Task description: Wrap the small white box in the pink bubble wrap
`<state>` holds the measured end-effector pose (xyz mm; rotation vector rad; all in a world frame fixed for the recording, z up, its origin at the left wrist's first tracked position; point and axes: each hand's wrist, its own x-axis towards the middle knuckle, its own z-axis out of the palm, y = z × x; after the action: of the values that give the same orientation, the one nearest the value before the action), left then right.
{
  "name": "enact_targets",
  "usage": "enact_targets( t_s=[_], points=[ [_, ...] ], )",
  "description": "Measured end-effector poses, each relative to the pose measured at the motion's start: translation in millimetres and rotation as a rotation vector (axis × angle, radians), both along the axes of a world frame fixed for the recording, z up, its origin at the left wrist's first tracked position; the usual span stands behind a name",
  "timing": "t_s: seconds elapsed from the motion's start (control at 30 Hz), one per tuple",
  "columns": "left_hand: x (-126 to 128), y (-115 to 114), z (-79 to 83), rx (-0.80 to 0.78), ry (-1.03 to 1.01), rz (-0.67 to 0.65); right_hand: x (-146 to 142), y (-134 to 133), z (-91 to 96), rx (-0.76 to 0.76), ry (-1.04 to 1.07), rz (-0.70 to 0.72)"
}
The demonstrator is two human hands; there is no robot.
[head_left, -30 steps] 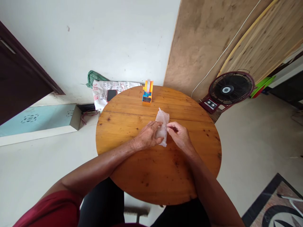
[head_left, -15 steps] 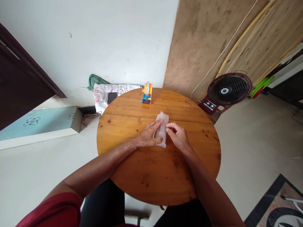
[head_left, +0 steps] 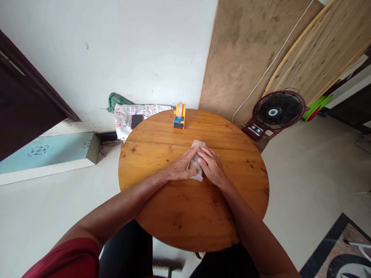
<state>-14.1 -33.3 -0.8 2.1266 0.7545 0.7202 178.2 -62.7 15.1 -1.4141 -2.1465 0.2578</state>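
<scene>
A long, narrow bundle in whitish, translucent bubble wrap [head_left: 196, 166] lies on the round wooden table [head_left: 185, 216]. What is inside the wrap cannot be made out. Spread over its left side is my left hand [head_left: 181, 166], thumb at the near end and fingers reaching toward the far end. My right hand [head_left: 212, 165] rests on its right side with fingers stretched out, the tips close to those of the left. Both hands are open and press on the wrap, covering much of it. Farther back stands an orange and blue tape dispenser [head_left: 180, 116] with a roll of clear tape.
Beyond the table's right edge is a dark red fan [head_left: 273, 112]. A printed white sack [head_left: 123, 119] with a dark flat object [head_left: 137, 121] and a green bag [head_left: 117, 102] lie against the wall at back left. A pale blue box [head_left: 58, 150] is on the floor.
My right hand has gone from pinched fingers beside the bundle to lying stretched out over it, nearer the far end. The left hand stays in place.
</scene>
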Motion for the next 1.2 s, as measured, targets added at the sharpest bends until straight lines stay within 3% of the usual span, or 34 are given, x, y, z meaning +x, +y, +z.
enact_targets(
  t_s=[0.4, 0.7, 0.87, 1.03, 1.2],
  points=[
    [4, -14, 10.9, 0.271, 0.122, 0.221, 2, 8, -11.9, -0.059, -0.004, -0.034],
    [2, -15, 9.1, 0.344, 0.177, 0.236, 3, 16, -17.8, -0.036, 0.161, -0.023],
    [1, -16, 11.1, 0.363, 0.178, 0.243, 4, 17, -23.8, 0.009, 0.341, -0.153],
    [1, -16, 13.7, 0.36, 0.183, 0.214, 8, 27, -25.3, -0.158, 0.616, -0.332],
    [1, -17, 14.2, 0.344, 0.186, 0.204, 8, 48, -7.3, -0.415, 0.625, -0.399]
  ],
)
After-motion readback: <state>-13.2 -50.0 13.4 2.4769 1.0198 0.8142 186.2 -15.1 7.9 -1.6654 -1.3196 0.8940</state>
